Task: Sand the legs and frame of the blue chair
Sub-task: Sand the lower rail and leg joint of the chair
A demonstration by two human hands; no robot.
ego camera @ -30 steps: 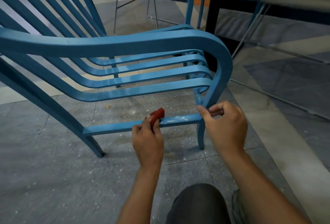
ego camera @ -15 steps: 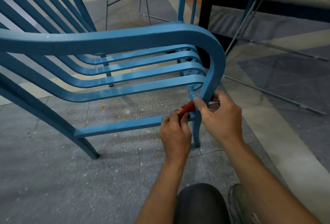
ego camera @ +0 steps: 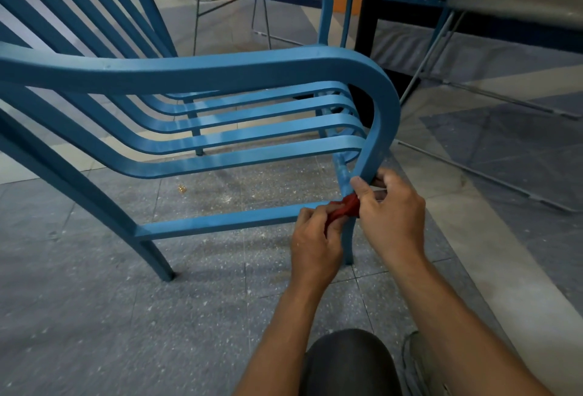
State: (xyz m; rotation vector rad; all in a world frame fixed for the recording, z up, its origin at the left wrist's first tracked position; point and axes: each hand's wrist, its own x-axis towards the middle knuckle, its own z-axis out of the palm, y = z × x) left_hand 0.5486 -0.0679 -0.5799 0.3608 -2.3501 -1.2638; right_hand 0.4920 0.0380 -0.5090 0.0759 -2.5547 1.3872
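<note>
Head camera: left hand (ego camera: 315, 247) pinches red sandpaper (ego camera: 345, 208) where the lower rail (ego camera: 220, 222) meets the front leg (ego camera: 348, 244); right hand (ego camera: 391, 215) curls round that leg. Speckled grey floor tiles (ego camera: 94, 316) lie beneath, dusted pale. The slatted, matte blue chair (ego camera: 220, 77) stands on them.

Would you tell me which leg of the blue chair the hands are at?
The near front leg, below the curved armrest: the left hand and right hand meet there at the red sandpaper. Other legs stand untouched.
</note>
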